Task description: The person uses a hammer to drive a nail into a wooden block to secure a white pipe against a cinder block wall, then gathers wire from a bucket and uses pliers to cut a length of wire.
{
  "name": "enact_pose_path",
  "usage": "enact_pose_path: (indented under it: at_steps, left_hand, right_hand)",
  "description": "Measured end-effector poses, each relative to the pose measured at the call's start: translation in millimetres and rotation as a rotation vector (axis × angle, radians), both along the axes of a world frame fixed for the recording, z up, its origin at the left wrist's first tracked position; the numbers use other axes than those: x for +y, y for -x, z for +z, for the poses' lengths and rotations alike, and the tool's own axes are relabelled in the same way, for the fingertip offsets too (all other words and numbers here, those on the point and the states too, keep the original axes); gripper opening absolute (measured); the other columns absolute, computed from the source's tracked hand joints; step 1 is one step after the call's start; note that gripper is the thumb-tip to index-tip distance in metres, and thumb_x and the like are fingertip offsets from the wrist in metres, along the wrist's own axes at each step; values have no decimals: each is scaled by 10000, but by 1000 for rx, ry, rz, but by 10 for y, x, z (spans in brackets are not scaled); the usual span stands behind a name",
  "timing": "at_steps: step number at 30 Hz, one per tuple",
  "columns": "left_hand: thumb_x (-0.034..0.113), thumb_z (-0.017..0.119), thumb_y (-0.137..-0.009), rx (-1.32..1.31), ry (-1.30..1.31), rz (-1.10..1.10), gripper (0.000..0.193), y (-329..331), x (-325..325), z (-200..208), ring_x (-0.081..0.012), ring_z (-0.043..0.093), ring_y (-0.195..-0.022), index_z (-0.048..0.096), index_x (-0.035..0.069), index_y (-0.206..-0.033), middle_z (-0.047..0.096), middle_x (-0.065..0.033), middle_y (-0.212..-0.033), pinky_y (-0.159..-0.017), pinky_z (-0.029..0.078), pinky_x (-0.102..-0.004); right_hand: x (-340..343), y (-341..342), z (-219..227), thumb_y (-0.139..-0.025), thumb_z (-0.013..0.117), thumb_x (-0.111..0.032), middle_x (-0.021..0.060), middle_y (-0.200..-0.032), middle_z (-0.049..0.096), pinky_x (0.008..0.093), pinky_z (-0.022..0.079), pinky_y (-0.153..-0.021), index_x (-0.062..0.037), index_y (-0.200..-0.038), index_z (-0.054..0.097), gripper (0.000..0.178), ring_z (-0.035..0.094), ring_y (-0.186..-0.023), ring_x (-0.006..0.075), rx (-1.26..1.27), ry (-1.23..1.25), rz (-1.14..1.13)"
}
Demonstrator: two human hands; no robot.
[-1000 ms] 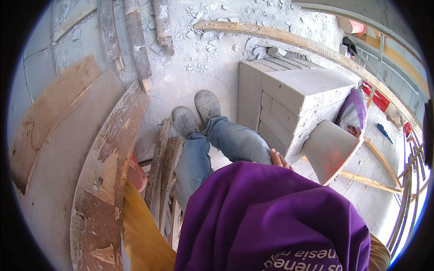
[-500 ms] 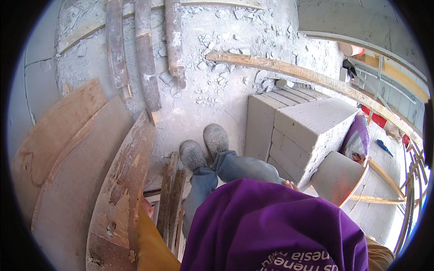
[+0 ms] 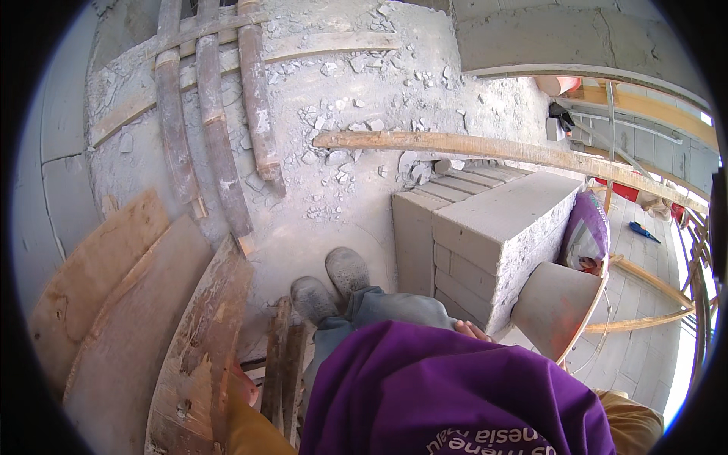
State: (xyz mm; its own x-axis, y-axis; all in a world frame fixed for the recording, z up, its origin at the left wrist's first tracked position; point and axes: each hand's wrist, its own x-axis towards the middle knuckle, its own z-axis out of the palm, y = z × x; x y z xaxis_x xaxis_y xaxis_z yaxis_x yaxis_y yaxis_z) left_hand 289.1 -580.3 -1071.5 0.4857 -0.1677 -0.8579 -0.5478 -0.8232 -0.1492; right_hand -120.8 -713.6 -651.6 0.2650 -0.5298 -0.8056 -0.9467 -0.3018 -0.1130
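Observation:
Beside the purple shirt (image 3: 447, 379), the fingertips of my right hand (image 3: 472, 331) show, stretched out next to the stacked pale blocks (image 3: 485, 235). The shirt hides the rest of that hand, and nothing shows in it. My left arm, in a mustard sleeve (image 3: 254, 428), hangs low on the left. A small part of my left hand (image 3: 241, 377) shows between a rough plywood board (image 3: 199, 356) and narrow wood strips (image 3: 277, 368); its fingers are not clear. My dusty shoes (image 3: 347, 271) stand on the floor in front of the blocks.
Long timber beams (image 3: 220, 144) and broken rubble (image 3: 334, 159) lie ahead. A wooden plank (image 3: 455, 144) crosses behind the blocks. To the right are a round bucket (image 3: 553, 303), a purple-white sack (image 3: 588, 231) and a blue tool (image 3: 643, 231). More boards (image 3: 136, 311) lean at left.
The whole view has tilted up and shifted, so the floor things sit lower and more beams show. Slightly more of my right fingers is visible. Both arms stay in nearly the same place.

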Motion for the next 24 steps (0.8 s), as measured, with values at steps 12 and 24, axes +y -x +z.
enact_pose_path:
  at_steps: [12,24]
  left_hand:
    - [431,627,-793,154,-4,-197,593,-176,166,2376,-325,616,-1063,608,-40,-1152,616,-212,-1193,-916,485,-353]
    - [430,597,-812,82,177,-44,543,250,232,5168,-349,637,-1037,655,-39,-1079,653,-214,-1134,-882,499,-388]
  right_hand:
    - [188,-39,591,-900,544,-483,259,-1522,240,528,291,-1093,-258,-1454,406,614,286,-1390,436,27,-141,-50]
    - [472,85,1104,-876,626,-331,257,-1458,376,467,404,-1045,-114,-1391,472,579,439,-1281,439,-86,-177,-108]
